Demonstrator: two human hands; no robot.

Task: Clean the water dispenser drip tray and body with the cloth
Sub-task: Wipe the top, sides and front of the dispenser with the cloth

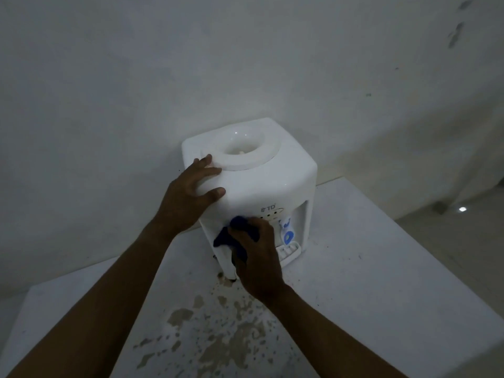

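Stained white table point(381, 309); right hand point(259, 257) grips cloth point(240, 236), left hand point(188, 195) spread on dispenser point(261, 181).

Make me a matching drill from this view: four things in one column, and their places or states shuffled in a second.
1. left hand
2. right hand
3. cloth
4. drip tray

A. pressed against the dispenser's front
B. at the foot of the front recess, untouched
C. resting on the dispenser's top corner
D. bunched around the cloth

Pairs: 1-C, 2-D, 3-A, 4-B
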